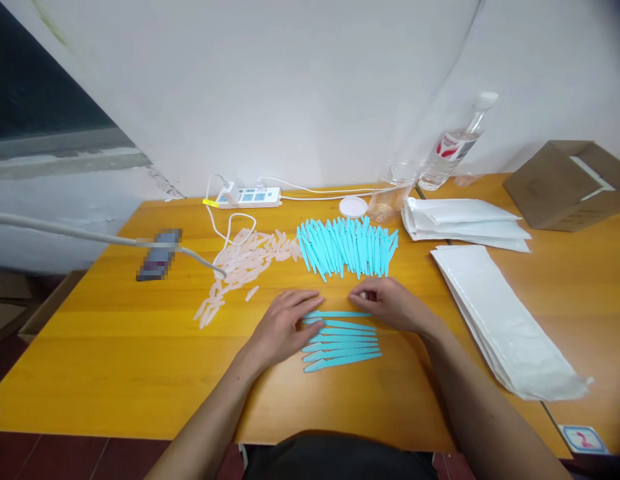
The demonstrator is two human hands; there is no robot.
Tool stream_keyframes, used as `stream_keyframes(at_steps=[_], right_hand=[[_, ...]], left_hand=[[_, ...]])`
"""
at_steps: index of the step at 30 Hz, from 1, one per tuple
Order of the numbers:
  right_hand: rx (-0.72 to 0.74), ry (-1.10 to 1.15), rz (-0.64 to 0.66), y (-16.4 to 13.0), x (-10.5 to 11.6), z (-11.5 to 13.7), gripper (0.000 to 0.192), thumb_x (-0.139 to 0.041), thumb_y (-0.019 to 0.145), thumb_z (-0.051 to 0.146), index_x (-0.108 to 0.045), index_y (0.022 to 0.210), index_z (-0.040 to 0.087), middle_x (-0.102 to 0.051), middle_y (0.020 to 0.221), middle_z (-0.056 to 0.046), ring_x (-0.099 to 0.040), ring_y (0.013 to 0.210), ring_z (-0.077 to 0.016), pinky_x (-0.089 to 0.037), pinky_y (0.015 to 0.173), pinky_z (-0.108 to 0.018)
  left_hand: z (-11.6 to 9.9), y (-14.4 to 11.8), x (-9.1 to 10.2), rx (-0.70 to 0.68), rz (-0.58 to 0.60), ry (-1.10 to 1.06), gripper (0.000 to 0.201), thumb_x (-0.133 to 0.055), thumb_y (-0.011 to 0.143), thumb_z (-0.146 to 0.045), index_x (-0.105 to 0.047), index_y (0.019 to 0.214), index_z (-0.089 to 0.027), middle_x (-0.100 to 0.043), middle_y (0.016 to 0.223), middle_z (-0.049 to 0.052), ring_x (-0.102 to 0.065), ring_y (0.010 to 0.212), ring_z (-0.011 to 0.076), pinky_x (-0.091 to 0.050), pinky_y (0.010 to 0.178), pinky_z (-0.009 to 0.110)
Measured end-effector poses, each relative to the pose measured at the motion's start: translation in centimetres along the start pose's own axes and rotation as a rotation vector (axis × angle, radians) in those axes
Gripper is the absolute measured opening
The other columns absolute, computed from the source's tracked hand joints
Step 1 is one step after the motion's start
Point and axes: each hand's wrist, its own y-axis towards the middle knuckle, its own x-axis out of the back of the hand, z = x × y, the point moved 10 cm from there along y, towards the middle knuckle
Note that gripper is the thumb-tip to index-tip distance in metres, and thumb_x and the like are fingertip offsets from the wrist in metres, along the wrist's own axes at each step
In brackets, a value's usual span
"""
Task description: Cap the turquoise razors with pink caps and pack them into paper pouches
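Observation:
Several slim turquoise plastic sticks (343, 343) lie side by side in a neat row on the yellow wooden table (115, 360), right in front of me. My left hand (285, 327) rests flat on the left ends of this row, fingers spread. My right hand (387, 303) touches the right end of the topmost stick with loosely curled fingers. Behind the hands lies a big pile of the same turquoise sticks (347, 247). A scatter of pale pink caps (243, 263) lies to its left.
Stacks of white pouches lie at the right (500, 320) and back right (463, 223). A cardboard box (565, 183), a water bottle (453, 150), a clear cup (393, 193), a white lid (353, 207), a power strip (247, 196) with cables, and a phone (159, 255) stand around.

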Motion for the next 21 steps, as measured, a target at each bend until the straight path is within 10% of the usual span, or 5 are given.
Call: stream_keyframes(at_steps=[7,14,21], right_hand=[[-0.284,-0.246,-0.404,0.7,5.9,-3.1,0.035,-0.059,0.088,0.048,-0.076,0.086,0.019,-0.069,0.066,-0.004,-0.060,0.062,-0.0183,-0.038,0.062,-0.029],[-0.403,-0.398,-0.411,4.9,6.4,-4.7,0.040,-0.063,0.086,0.051,-0.077,0.100,0.016,-0.077,0.093,-0.012,-0.070,0.091,-0.0273,-0.047,0.082,-0.034],[-0.445,-0.297,-0.388,6.2,6.2,-5.8,0.022,-0.065,0.080,0.037,-0.076,0.079,0.018,-0.076,0.078,-0.010,-0.069,0.081,-0.0258,-0.047,0.073,-0.032]], left_hand=[[-4.1,-1.9,-4.4,-0.197,0.273,0.180,0.051,-0.050,0.102,-0.039,-0.041,0.152,-0.031,-0.039,0.161,0.003,-0.027,0.152,0.0299,-0.019,0.124,0.060],[-4.9,-3.7,-4.6,-0.258,0.261,0.212,0.050,-0.049,0.103,-0.037,-0.041,0.152,-0.030,-0.040,0.160,0.002,-0.025,0.153,0.0256,-0.018,0.126,0.053],[1.7,-3.7,3.3,0.017,-0.140,0.278,0.041,-0.051,0.101,-0.032,-0.054,0.142,-0.025,-0.052,0.150,0.010,-0.048,0.139,0.0252,-0.039,0.117,0.045]])
